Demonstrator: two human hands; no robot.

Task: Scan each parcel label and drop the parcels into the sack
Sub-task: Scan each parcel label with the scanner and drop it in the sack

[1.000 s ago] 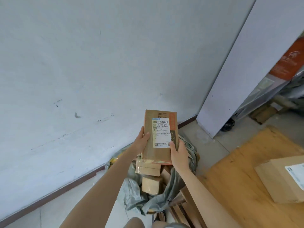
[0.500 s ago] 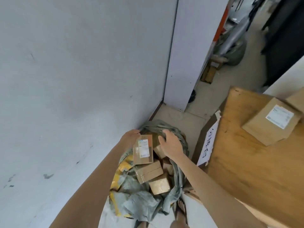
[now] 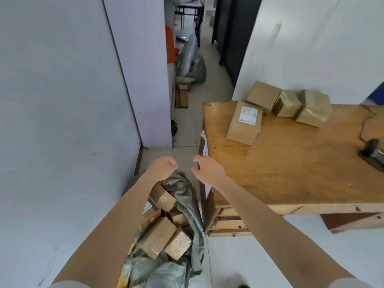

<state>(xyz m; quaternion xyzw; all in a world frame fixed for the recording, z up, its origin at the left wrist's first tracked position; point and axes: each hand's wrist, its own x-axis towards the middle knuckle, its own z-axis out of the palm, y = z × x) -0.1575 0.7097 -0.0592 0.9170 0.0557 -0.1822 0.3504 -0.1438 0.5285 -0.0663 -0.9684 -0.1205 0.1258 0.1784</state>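
Note:
A grey sack [image 3: 188, 206] stands on the floor beside the wooden table [image 3: 291, 163], holding several cardboard parcels [image 3: 159, 235]. My left hand [image 3: 163, 168] hovers above the sack's far rim with fingers loosely curled and holds nothing. My right hand [image 3: 207, 168] is beside it, just off the table's left edge, fingers relaxed and empty. On the table's far side lies a flat parcel with a white label [image 3: 245, 122] and three more boxes [image 3: 287, 102] against the wall. A dark scanner [image 3: 373, 152] with a cable rests at the table's right edge.
A white wall runs along the left, with a partition panel [image 3: 143, 75] ahead. Behind it a narrow aisle holds boxes, a grey bag [image 3: 194, 65] and clutter on the floor. A white sheet [image 3: 204, 146] hangs on the table's left end.
Both hands let go of the labelled parcel into the sack and rose away from it, empty. The view swung right, bringing the table, its boxes and the scanner into sight.

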